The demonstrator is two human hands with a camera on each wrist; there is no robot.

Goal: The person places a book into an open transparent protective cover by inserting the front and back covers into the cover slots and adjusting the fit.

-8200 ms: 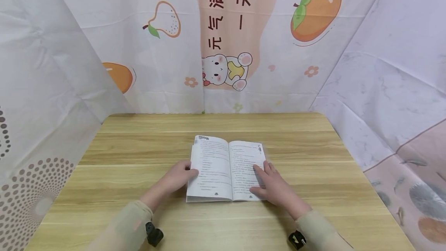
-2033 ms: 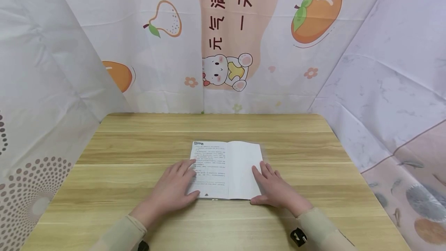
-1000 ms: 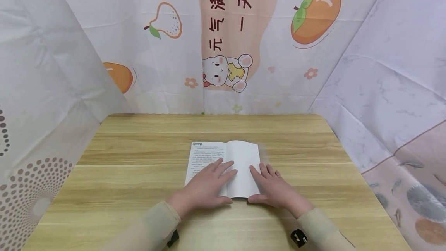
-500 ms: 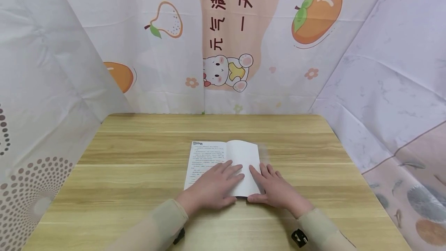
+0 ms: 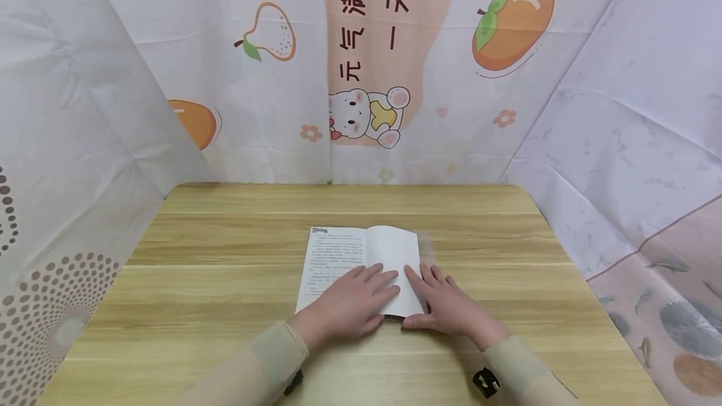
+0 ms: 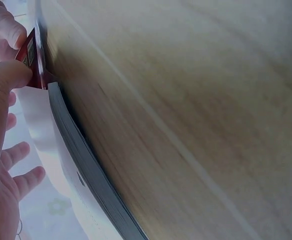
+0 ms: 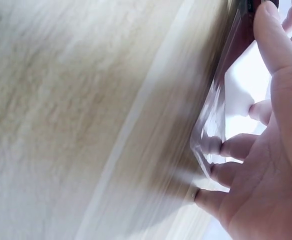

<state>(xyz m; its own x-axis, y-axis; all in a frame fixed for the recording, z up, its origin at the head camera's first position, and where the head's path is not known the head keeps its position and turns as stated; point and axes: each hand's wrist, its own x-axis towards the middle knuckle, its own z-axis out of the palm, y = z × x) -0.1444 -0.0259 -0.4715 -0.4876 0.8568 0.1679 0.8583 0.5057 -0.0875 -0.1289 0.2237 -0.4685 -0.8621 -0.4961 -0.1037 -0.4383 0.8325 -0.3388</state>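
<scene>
An open book lies on the table, printed text on its left page and a blank white right page. My left hand reaches across the spine, extended fingers resting on the blank page and hiding the lower middle. At the right edge my right hand touches the book with spread fingers, thumb by the lower corner. Seen from the left wrist, the thick page block shows beside a dark red cover, left thumb against it. A clear plastic jacket sticks out under the right fingers.
The wooden table runs back to a printed curtain with fruit drawings and lettering. Fabric hangs at the left and right sides too. Each wrist carries a black camera.
Earlier both pages carried print; now the right one is blank. My left hand has moved from the left edge across the spine onto the right page. The right hand has barely moved.
</scene>
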